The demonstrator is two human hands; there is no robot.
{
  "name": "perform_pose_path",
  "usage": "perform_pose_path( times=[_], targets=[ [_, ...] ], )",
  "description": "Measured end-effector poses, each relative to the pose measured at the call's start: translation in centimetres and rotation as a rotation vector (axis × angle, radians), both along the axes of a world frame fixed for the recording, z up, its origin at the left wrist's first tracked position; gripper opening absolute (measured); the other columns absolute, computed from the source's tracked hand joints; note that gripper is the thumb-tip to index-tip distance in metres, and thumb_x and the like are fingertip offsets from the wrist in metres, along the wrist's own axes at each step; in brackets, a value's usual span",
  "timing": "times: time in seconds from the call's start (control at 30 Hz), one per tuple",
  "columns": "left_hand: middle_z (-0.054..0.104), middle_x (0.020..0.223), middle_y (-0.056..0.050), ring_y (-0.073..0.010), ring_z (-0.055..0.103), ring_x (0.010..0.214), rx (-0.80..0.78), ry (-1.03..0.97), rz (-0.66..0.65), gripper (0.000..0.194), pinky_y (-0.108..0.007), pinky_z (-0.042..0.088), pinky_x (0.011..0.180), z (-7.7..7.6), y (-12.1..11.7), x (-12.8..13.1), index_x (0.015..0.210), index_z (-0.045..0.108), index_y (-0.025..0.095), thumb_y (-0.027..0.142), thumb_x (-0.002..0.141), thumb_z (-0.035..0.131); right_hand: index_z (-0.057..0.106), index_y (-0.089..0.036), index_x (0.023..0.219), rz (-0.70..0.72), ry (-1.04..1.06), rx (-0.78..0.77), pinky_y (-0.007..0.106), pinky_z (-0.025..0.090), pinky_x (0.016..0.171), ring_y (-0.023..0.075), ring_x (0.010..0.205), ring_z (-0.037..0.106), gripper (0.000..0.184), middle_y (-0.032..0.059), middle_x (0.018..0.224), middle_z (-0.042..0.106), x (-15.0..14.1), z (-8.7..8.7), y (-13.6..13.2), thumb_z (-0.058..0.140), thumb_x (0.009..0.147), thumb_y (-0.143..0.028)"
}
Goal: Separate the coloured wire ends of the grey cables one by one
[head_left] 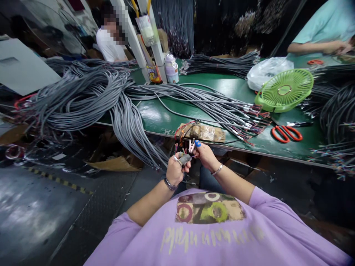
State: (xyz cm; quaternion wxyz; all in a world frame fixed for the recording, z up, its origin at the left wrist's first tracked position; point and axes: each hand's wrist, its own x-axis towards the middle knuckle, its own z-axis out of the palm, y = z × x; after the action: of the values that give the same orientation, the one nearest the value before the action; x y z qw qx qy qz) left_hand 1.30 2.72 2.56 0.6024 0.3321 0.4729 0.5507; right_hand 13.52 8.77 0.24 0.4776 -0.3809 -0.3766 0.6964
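Observation:
My left hand (175, 170) is closed at the table's front edge, with grey wrapping on its fingers. Thin coloured wires (185, 150) stick up out of its grip. Close beside it, my right hand (206, 156) is pinched shut, a blue cover on one fingertip. A thin wire seems to run between the two hands; what exactly the right fingertips hold is too small to make out. Just at those fingertips is a pale pink clip (191, 145). Behind the hands, a worn block (203, 132) with red and black leads lies at the edge.
Grey cables (177, 92) with stripped ends spread over the green table (151, 114), coiled and hanging off at left. Right of them lie orange-handled scissors (287, 133) and a green fan (285, 90). A bottle (171, 69) stands behind. Two other people sit across.

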Motion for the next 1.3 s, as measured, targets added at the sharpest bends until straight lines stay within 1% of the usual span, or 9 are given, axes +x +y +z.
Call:
perform_pose_path(
  times=[0.17, 0.33, 0.43, 0.7, 0.83, 0.97, 1.07, 1.2, 1.3],
  targets=[
    [0.056, 0.045, 0.003, -0.0056, 0.043, 0.030, 0.002, -0.012, -0.026, 0.026, -0.016, 0.023, 0.030, -0.2, 0.3, 0.2, 0.060, 0.052, 0.016, 0.035, 0.065, 0.069, 0.062, -0.015, 0.077, 0.199, 0.260, -0.178, 0.021, 0.038, 0.048, 0.0073, 0.049, 0.042, 0.050, -0.0030, 0.054, 0.049, -0.6, -0.3, 0.8, 0.061, 0.071, -0.064],
    [0.056, 0.044, 0.003, -0.0058, 0.043, 0.029, -0.010, -0.004, -0.025, 0.025, -0.017, 0.022, 0.029, -0.5, 0.6, 0.4, 0.062, 0.053, 0.015, 0.035, 0.064, 0.069, 0.061, -0.014, 0.071, 0.120, 0.322, -0.229, 0.021, 0.036, 0.046, 0.0082, 0.047, 0.044, 0.047, -0.0024, 0.050, 0.049, -1.1, -0.3, 1.2, 0.063, 0.071, -0.061],
    [0.056, 0.044, 0.002, -0.0059, 0.043, 0.029, -0.019, 0.002, -0.023, 0.023, -0.017, 0.023, 0.029, -0.8, 0.7, 0.4, 0.063, 0.053, 0.015, 0.033, 0.064, 0.068, 0.061, -0.015, 0.072, 0.094, 0.327, -0.244, 0.022, 0.040, 0.049, 0.0100, 0.051, 0.049, 0.047, -0.0011, 0.053, 0.052, -1.4, -0.1, 1.0, 0.063, 0.071, -0.061],
    [0.056, 0.047, 0.003, -0.0057, 0.044, 0.031, 0.009, 0.019, 0.010, 0.024, -0.017, 0.025, 0.031, -1.1, -0.6, -0.1, 0.062, 0.052, 0.016, 0.034, 0.068, 0.066, 0.058, -0.016, 0.075, 0.179, 0.242, -0.322, 0.021, 0.043, 0.051, 0.0078, 0.051, 0.048, 0.050, 0.0004, 0.065, 0.058, 0.5, -0.5, -1.2, 0.052, 0.076, -0.066],
    [0.057, 0.050, 0.003, -0.0056, 0.046, 0.034, 0.015, 0.036, 0.046, 0.024, -0.016, 0.027, 0.033, -1.6, -1.4, -0.2, 0.066, 0.052, 0.016, 0.034, 0.069, 0.067, 0.060, -0.016, 0.079, 0.230, 0.093, -0.173, 0.023, 0.044, 0.053, 0.0078, 0.053, 0.048, 0.045, -0.0005, 0.069, 0.057, 1.7, -0.8, -3.5, 0.068, 0.066, -0.058],
    [0.058, 0.052, 0.003, -0.0058, 0.048, 0.036, 0.056, 0.068, 0.050, 0.026, -0.016, 0.029, 0.034, -2.4, -1.8, -0.1, 0.069, 0.052, 0.016, 0.037, 0.071, 0.067, 0.058, -0.015, 0.071, 0.152, -0.121, 0.021, 0.022, 0.038, 0.049, 0.0071, 0.050, 0.043, 0.034, -0.0041, 0.059, 0.052, 1.7, -0.3, -4.8, 0.076, 0.062, -0.043],
    [0.059, 0.053, 0.003, -0.0061, 0.049, 0.036, 0.072, 0.094, 0.016, 0.027, -0.017, 0.029, 0.035, -2.8, -2.1, -0.1, 0.070, 0.051, 0.017, 0.040, 0.073, 0.066, 0.058, -0.015, 0.068, 0.125, -0.159, 0.077, 0.022, 0.037, 0.048, 0.0074, 0.051, 0.043, 0.028, -0.0043, 0.057, 0.051, 1.5, -0.1, -4.8, 0.075, 0.063, -0.037],
    [0.061, 0.055, 0.002, -0.0070, 0.052, 0.037, 0.052, 0.155, -0.122, 0.029, -0.017, 0.029, 0.035, -2.8, -2.2, -0.8, 0.070, 0.051, 0.016, 0.041, 0.074, 0.066, 0.059, -0.015, 0.067, 0.139, -0.158, 0.096, 0.021, 0.037, 0.049, 0.0073, 0.052, 0.043, 0.021, -0.0039, 0.059, 0.053, 1.7, 0.0, -4.3, 0.071, 0.064, -0.031],
    [0.063, 0.055, 0.000, -0.0092, 0.056, 0.039, 0.029, 0.228, -0.344, 0.033, -0.017, 0.030, 0.035, -2.4, -1.9, -1.5, 0.071, 0.053, 0.015, 0.045, 0.073, 0.067, 0.060, -0.014, 0.068, 0.241, -0.178, 0.112, 0.022, 0.038, 0.051, 0.0079, 0.054, 0.045, 0.019, -0.0031, 0.060, 0.054, 2.3, 0.3, -4.0, 0.071, 0.064, -0.030]
  ],
)
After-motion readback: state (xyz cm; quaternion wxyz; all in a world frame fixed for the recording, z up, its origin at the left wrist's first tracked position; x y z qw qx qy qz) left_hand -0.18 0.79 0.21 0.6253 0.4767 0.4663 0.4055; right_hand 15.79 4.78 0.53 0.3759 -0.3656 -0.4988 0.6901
